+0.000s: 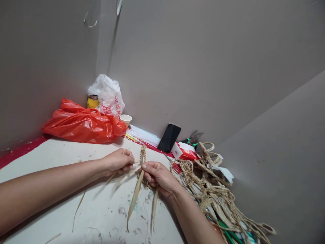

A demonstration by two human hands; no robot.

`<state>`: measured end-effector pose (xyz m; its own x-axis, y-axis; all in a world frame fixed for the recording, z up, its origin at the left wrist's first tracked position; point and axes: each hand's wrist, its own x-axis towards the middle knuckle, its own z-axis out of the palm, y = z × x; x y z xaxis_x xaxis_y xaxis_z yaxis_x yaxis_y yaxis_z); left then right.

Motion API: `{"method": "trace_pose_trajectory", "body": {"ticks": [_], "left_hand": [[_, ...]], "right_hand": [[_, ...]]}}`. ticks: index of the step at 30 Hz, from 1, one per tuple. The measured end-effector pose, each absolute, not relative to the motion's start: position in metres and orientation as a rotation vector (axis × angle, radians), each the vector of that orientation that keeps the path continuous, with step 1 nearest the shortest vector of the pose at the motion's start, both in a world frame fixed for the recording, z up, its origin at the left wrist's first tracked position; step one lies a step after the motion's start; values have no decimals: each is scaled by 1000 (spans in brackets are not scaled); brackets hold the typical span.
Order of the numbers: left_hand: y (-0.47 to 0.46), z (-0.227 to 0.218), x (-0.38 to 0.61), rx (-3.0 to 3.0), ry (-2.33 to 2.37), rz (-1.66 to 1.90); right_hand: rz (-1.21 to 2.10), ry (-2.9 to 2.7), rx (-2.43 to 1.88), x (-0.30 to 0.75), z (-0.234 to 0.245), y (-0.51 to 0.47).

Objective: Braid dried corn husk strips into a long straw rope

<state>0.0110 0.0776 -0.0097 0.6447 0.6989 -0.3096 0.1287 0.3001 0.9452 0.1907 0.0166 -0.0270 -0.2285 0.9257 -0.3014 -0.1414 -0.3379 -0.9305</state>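
Where hands (120,160) (158,176) hold strips (135,200), tabletop (101,210) spreads.

The left forearm (50,189) is cut off by the frame's left edge, the right forearm (194,211) by its bottom edge. Near center, a pale fiber strip (128,175) blurs. Left of center, the red plastic bag (83,125) hides the yellow jar's (92,102) base.

Head-worn view, facing forward and down, table (101,210) near (wall (203,67) beyond)

I observe a craft workspace: a stained desk (106,213); from the fibre braid (143,154), plaited cords (223,198) at four o'clock, scissors (177,167) at three, pliers (195,137) at two.
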Motion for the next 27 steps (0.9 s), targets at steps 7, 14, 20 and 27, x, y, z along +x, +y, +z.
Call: {"method": "trace_pose_trajectory", "body": {"ticks": [7,14,20,27], "left_hand": [[79,-3,11,1473,845,733],[66,-23,19,1499,678,632],[68,-27,17,1679,781,698],[67,-25,16,1672,768,702]], "right_hand": [[1649,-1002,-1213,187,-27,17],[1668,-991,-1196,185,-26,16],[1650,-1020,-1217,184,-25,16],[1634,-1046,-1219,185,-27,16]]}}
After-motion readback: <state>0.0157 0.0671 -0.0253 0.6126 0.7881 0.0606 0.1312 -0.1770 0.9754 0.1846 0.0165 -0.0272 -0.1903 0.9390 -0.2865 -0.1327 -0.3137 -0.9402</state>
